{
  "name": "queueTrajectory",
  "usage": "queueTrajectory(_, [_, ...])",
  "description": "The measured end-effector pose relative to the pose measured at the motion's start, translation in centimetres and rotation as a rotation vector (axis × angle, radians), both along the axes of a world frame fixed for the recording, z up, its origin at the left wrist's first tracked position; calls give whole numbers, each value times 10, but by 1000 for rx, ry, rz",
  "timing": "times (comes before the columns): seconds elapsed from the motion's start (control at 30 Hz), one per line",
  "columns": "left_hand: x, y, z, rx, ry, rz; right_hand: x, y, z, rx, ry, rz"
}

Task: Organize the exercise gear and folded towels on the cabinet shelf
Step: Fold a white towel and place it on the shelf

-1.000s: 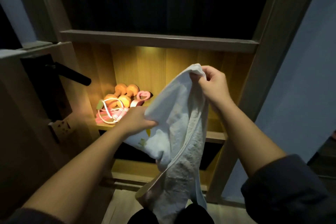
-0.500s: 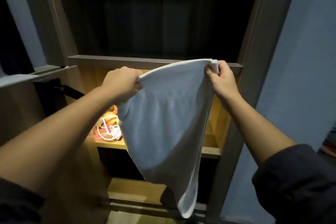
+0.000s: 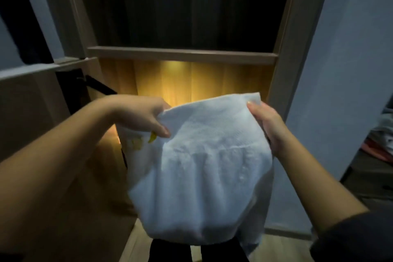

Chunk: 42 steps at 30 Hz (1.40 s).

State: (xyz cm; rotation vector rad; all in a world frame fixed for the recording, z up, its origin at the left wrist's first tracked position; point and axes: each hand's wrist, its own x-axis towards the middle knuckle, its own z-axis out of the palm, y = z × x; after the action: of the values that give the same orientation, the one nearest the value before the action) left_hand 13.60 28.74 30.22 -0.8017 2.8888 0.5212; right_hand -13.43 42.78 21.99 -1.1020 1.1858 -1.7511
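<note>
A white towel (image 3: 204, 168) hangs doubled over in front of the lit cabinet shelf (image 3: 182, 54). My left hand (image 3: 140, 116) pinches its upper left corner, thumb on top. My right hand (image 3: 266, 125) grips the upper right corner. The towel's lower part drapes down toward the floor. A bit of yellow print (image 3: 152, 137) shows on the towel's underside by my left hand. The towel and my arms hide the exercise gear on the shelf.
The cabinet's wooden frame (image 3: 285, 66) rises on the right, with a blue wall (image 3: 340, 70) beside it. An open door with a black handle (image 3: 100, 88) stands at the left. Clutter (image 3: 380, 134) lies at the far right edge.
Both hands have come down from shelf-edge height to below it, and the towel now hangs shorter and bunched. The view has tilted so the gear is no longer visible.
</note>
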Motion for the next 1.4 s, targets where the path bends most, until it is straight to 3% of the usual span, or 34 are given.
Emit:
queueTrajectory(0.13, [-1, 15, -89, 323, -117, -40, 12, 27, -100, 345, -291, 94])
queueTrajectory(0.2, [-3, 24, -135, 462, -177, -25, 15, 39, -147, 507, -344, 55])
queueTrajectory(0.37, [-7, 41, -238, 258, -267, 48, 26, 55, -224, 669, 191, -243])
queueTrajectory(0.5, [4, 58, -285, 192, -184, 229, 46, 52, -258, 714, 314, -356])
queueTrajectory(0.73, [46, 84, -325, -280, 336, 398, 52, 46, -290, 819, 397, -383])
queueTrajectory(0.93, [65, 114, -325, -98, 657, 383, 47, 42, -299, 826, 367, -407])
queueTrajectory(1.07, [66, 127, -321, 133, 568, 468, 45, 41, -303, 808, 361, -421])
queueTrajectory(1.2, [62, 122, -333, 250, 493, 705, 44, 39, -307, 810, 342, -434])
queueTrajectory(1.4, [50, 102, -340, 103, 436, 638, 41, 38, -307, 809, 326, -444])
